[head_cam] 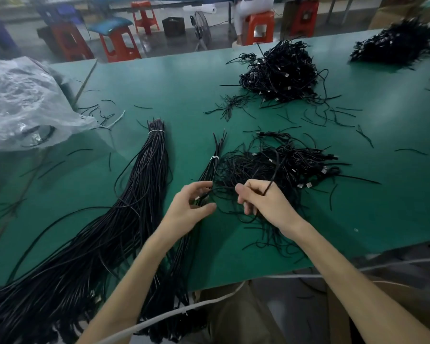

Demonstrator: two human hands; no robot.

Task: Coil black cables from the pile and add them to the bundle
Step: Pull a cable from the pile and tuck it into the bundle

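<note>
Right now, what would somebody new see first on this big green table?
Black cables everywhere: a tangled pile in the middle of the green table, and a long tied bundle sweeping down its left side. Right in front, the right hand pinches one black cable from the pile, with the left hand close beside it.

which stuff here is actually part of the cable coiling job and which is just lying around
In the job:
- left hand and right hand, each gripping a cable
- near pile
- small bundle
- big bundle

Lying about:
- plastic bag
- far pile, untouched for now
- stool
- fan
</note>
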